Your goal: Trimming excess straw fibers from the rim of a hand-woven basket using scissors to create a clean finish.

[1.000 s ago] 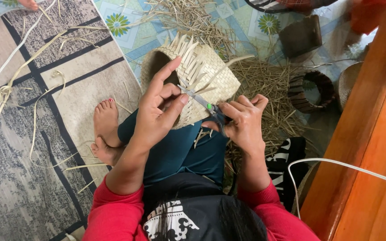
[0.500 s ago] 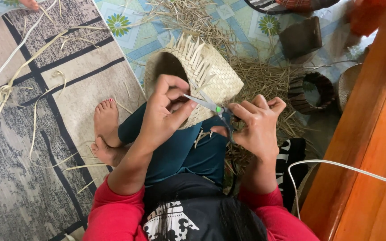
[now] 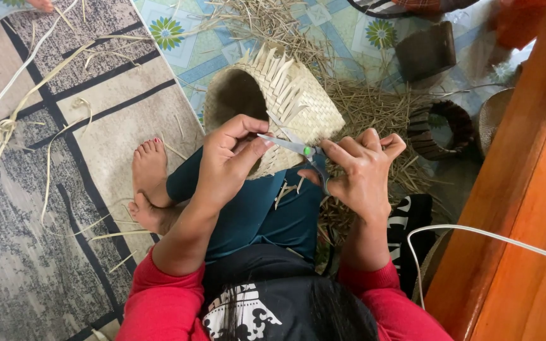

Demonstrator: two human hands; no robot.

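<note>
Along the left side, loose pale straw strips [image 3: 45, 95] lie scattered over a grey patterned rug [image 3: 26, 252], and the person's bare feet [image 3: 148, 183] rest at its edge. Just right of them the left hand [image 3: 225, 165] is curled with its fingers closed on the near rim of a woven straw basket [image 3: 304, 104], which lies on its side across the person's lap, mouth turned leftward, uncut strip ends bristling from its upper edge. The basket looks light and springy rather than stiff, likely to flex or crush under a hard squeeze, so a hold at the doubled rim seems the soundest grip; the loose ends look brittle. Farther right, the right hand [image 3: 361, 173] is closed around the handles of small scissors [image 3: 298, 149], blades pointing left toward the left fingers at the rim. How far the blades stand apart is hard to tell, and the handles are mostly hidden under the fingers. Beyond lie straw trimmings [image 3: 380, 101], a dark woven ring [image 3: 440, 129], and a wooden edge [image 3: 519, 208] cut off at the right.
</note>
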